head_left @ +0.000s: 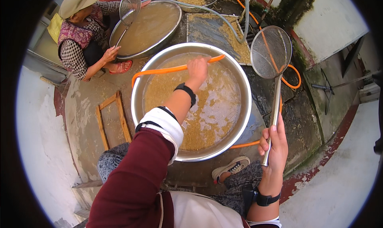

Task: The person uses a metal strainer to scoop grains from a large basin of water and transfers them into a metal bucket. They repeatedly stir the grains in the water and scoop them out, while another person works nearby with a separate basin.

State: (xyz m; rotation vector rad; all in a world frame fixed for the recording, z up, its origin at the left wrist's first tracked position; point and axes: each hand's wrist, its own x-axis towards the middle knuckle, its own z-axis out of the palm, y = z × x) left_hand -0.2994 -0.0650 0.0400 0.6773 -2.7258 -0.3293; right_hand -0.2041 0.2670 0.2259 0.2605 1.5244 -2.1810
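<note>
Left hand [198,71] closed on the orange hose [165,70], right hand [275,144] gripping the mesh skimmer [265,52]

You reach across the steel basin [246,104] with your left arm, your hand wrapped round the hose close to its free end. That grip presumably keeps the end over the basin; behind your hand the hose crosses the basin's left rim. Whether water is flowing, you cannot tell from this view. Inside the basin, golden grain [195,137] lies in cloudy, frothy water.

Right of the basin, your other hand is curled round the lower handle of the skimmer, thumb laid along it, likely to steady the long shaft. Its bowl is raised beyond the basin's right side, which seems to leave your left arm room.

Beyond the basin's far left side, a co-worker's hand [111,53] holds a second skimmer [130,4] over a metal tub [161,47]. Left of the basin, a wooden frame [123,114] lies on the ground.
</note>
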